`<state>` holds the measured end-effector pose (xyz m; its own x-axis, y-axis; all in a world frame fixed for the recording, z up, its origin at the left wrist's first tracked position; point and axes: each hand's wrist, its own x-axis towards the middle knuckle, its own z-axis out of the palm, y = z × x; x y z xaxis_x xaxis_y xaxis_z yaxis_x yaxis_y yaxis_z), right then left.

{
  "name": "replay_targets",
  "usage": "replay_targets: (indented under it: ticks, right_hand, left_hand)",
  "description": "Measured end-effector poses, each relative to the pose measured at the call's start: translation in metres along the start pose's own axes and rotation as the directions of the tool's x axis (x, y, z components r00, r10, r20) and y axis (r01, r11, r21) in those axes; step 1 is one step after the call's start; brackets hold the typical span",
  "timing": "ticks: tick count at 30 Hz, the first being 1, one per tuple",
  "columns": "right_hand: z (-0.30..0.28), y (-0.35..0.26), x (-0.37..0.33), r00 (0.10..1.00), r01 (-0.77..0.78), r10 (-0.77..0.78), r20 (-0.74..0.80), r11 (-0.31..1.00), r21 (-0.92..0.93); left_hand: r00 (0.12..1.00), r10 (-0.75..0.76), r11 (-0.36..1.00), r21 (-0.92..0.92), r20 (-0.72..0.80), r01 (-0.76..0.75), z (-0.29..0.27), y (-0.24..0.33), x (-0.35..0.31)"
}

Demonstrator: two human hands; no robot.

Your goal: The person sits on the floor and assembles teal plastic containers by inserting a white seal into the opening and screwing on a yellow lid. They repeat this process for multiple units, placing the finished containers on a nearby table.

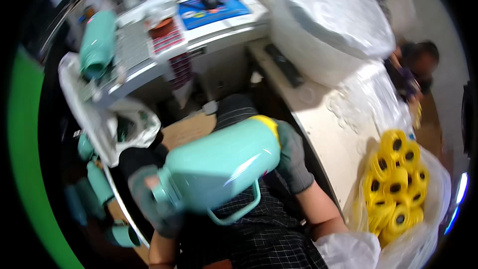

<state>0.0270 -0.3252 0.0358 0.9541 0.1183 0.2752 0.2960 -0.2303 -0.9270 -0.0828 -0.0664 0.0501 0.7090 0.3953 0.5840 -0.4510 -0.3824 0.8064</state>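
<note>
A large teal jug (219,164) with a loop handle (241,211) lies sideways above my lap, its neck toward the left. At its right end sits a yellow base ring (269,128). My right hand (293,159), in a grey glove, is closed around that yellow end. Around the neck, my left hand (152,206) is closed, also gloved with a bare fingertip showing. Motion blurs the left fingers somewhat. The handle hangs toward me, over my dark checked apron (269,234).
Another teal jug (97,42) lies on the machine bench (224,30) at far left. Yellow ring parts (396,187) fill a plastic bag at right, beside a white table (323,124). A large lined bin (318,35) stands behind. More teal jugs (99,182) lie low left. Another person (416,65) is at far right.
</note>
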Motion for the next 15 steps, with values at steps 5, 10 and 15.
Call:
replay_targets:
  ticks: [5, 10, 15]
  right_hand:
    - [-0.065, 0.017, -0.032, 0.987, -0.138, 0.142, 0.071, 0.989, -0.048]
    - [-0.148, 0.094, -0.076, 0.928, -0.27, 0.131, -0.349, 0.882, -0.387]
    - [-0.429, 0.22, -0.108, 0.908, 0.164, 0.405, -0.104, -0.573, -0.803]
  left_hand:
    - [0.771, 0.467, 0.884, -0.216, 0.434, -0.414, 0.063, 0.044, 0.038]
    - [0.748, 0.455, 0.888, -0.183, 0.484, -0.422, 0.076, 0.042, 0.045]
    - [0.87, 0.205, 0.938, 0.163, 0.449, -0.305, 0.029, -0.001, 0.021]
